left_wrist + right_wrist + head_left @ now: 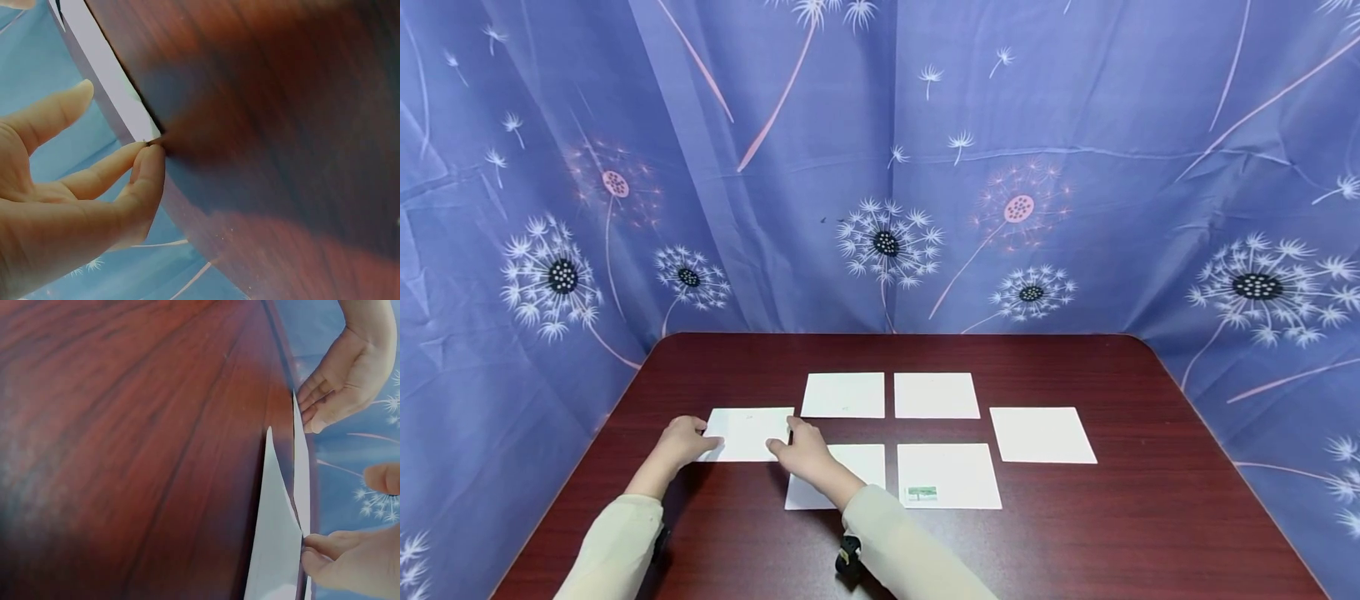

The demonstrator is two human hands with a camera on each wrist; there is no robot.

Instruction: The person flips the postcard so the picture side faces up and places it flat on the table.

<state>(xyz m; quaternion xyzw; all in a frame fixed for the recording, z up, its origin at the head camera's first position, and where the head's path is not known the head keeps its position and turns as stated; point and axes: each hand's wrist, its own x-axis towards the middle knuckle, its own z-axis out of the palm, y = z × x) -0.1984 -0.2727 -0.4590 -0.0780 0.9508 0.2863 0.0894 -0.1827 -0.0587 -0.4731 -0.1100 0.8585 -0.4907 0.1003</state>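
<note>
Reaches from a pale right sleeve (913,542) across the plain card (868,464), just left of the green-pictured card (958,471). Farther left of the green-pictured card, pinches the leftmost white card (745,432) by its left edge with the left hand (680,442) and, likewise clamped, by its right edge with the right hand (808,454). Past the green-pictured card, faces the rightmost card (1043,435), two rear cards (936,396), then a dandelion-print curtain (820,275).
</note>
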